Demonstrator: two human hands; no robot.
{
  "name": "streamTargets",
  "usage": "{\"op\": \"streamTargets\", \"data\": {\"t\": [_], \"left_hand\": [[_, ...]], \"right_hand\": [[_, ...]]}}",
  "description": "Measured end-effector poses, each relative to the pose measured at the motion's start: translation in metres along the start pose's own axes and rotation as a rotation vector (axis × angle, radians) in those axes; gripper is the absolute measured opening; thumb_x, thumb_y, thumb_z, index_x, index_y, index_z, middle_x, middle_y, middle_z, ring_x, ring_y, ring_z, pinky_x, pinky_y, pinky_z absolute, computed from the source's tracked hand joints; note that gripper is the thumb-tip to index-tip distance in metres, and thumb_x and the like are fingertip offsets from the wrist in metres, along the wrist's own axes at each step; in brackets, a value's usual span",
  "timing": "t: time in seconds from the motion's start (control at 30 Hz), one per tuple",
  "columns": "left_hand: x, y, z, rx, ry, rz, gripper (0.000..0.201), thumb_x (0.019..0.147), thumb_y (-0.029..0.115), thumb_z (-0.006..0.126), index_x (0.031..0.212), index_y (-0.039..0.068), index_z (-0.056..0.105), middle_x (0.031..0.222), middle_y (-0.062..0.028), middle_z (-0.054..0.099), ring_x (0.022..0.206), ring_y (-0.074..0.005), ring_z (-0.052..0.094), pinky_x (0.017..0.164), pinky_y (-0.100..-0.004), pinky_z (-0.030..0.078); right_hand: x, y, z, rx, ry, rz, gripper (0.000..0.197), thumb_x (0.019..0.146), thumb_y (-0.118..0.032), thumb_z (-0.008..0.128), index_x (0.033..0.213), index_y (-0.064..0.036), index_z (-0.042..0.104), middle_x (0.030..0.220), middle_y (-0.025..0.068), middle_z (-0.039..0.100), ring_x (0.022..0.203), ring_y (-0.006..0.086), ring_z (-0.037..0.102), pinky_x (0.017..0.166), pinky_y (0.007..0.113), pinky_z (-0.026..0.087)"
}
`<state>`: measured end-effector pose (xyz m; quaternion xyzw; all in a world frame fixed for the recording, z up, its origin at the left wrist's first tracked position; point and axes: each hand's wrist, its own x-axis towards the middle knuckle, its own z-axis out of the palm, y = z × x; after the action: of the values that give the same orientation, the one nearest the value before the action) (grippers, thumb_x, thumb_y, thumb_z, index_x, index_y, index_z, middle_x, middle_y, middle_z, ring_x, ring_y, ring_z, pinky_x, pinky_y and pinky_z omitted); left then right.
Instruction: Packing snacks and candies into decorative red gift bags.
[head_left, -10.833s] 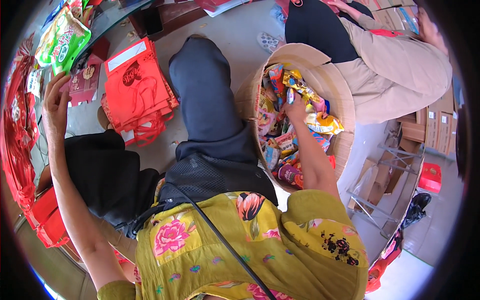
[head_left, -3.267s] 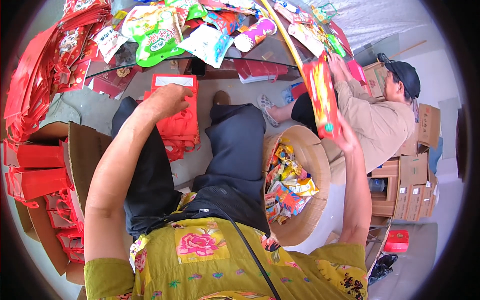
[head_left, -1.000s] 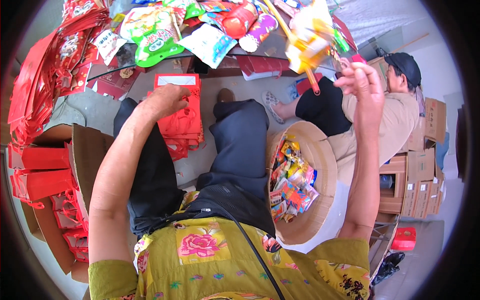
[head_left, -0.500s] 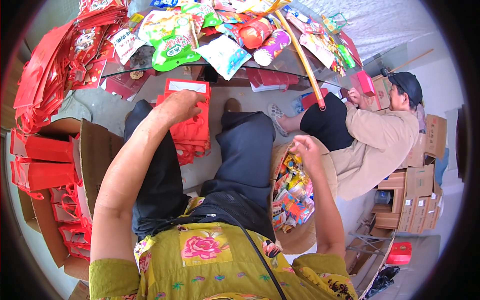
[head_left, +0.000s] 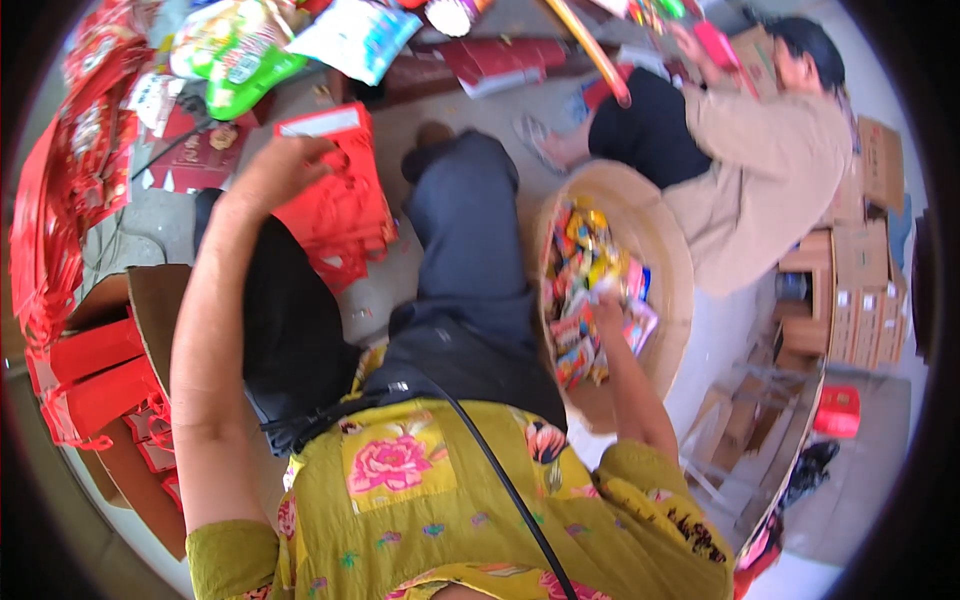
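Note:
My left hand [head_left: 283, 172] is over a stack of red paper gift bags [head_left: 347, 205] lying by my knees, its fingers slightly bent and apart, with nothing seen in them. A white strip shows at the top of the uppermost bag. On the right, my right hand [head_left: 606, 318] reaches down into a round, light-brown tub [head_left: 668, 260] of small snack packets [head_left: 575, 245]. Its fingers are blurred among the packets, so whether they grip one does not show.
Large snack bags [head_left: 243, 60] lie on the glass table ahead, beside piled flat red bags [head_left: 45, 240]. At left, a cardboard box [head_left: 158, 310] holds red bags. A stick [head_left: 590, 50] juts over the table edge. Another person [head_left: 755, 170] sits at right, near stacked cartons [head_left: 860, 310].
My right hand has gone from above the tub's edge down into the packets. The view has shifted, and my left hand has moved a little left across the red bags.

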<state>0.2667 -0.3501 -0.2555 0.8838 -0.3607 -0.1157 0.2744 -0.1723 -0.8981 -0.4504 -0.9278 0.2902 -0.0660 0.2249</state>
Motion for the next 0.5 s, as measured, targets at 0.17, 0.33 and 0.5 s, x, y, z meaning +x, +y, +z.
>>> {"op": "streamTargets", "data": {"t": [0.17,0.33,0.5], "left_hand": [[0.002,-0.004,-0.002,-0.151,-0.061,-0.085,0.033,0.086,0.016,0.067,0.116,0.003,0.064,0.092,-0.0170,0.070,0.080,-0.0264,0.066,0.075,-0.0373,0.051],[0.005,-0.005,-0.001,-0.051,-0.087,-0.031,0.032,0.088,0.007,0.062,0.120,0.001,0.060,0.083,-0.0102,0.064,0.064,-0.0151,0.057,0.060,-0.0301,0.048],[0.008,-0.007,0.000,-0.035,-0.126,-0.059,0.032,0.088,0.007,0.062,0.120,0.000,0.060,0.083,-0.0108,0.065,0.064,-0.0156,0.058,0.060,-0.0303,0.048]], "right_hand": [[-0.050,-0.026,0.022,-0.091,-0.183,0.170,0.034,0.074,-0.014,0.072,0.104,-0.0019,0.062,0.091,0.0156,0.066,0.087,0.0273,0.065,0.078,0.038,0.050],[-0.075,-0.088,0.055,-0.095,0.044,0.189,0.041,0.073,-0.019,0.071,0.111,-0.0047,0.063,0.096,0.0171,0.068,0.092,0.0341,0.066,0.079,0.043,0.051],[-0.068,-0.101,0.064,-0.326,-0.104,0.254,0.032,0.085,-0.029,0.060,0.113,-0.0143,0.063,0.102,0.0159,0.066,0.095,0.0343,0.064,0.079,0.049,0.049]]}}
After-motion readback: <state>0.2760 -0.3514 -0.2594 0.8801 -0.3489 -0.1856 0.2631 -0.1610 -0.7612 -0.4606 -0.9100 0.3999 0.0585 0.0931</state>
